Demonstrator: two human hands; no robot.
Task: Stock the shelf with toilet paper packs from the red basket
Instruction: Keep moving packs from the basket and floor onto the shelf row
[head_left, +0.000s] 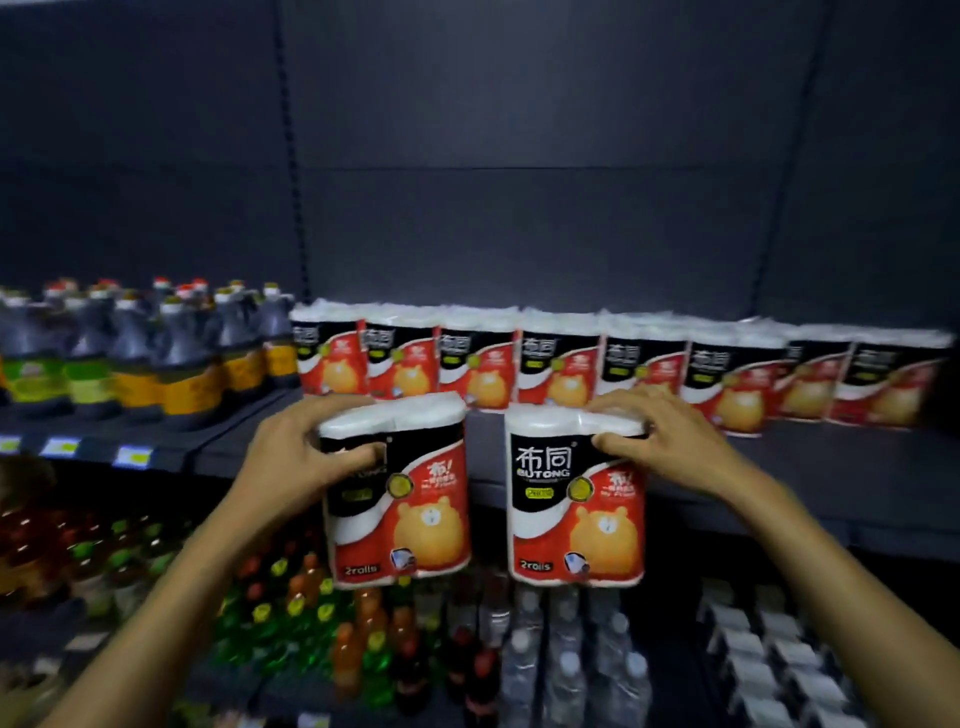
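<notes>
Hands, left (291, 457) and right (662, 441), each grip a "BUTONG 2 rolls" pack (576, 499).

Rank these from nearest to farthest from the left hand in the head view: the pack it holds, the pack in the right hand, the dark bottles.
1. Left pack, gripped by the left hand.
2. Right pack, just to the right.
3. Dark bottles, up on the shelf's left.

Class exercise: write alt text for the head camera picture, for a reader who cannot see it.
A person holds two toilet paper packs, the left hand gripping the left pack and the right hand the right pack, in front of a dark shelf. A row of matching packs stands at the back, with bottles to its left.
</notes>
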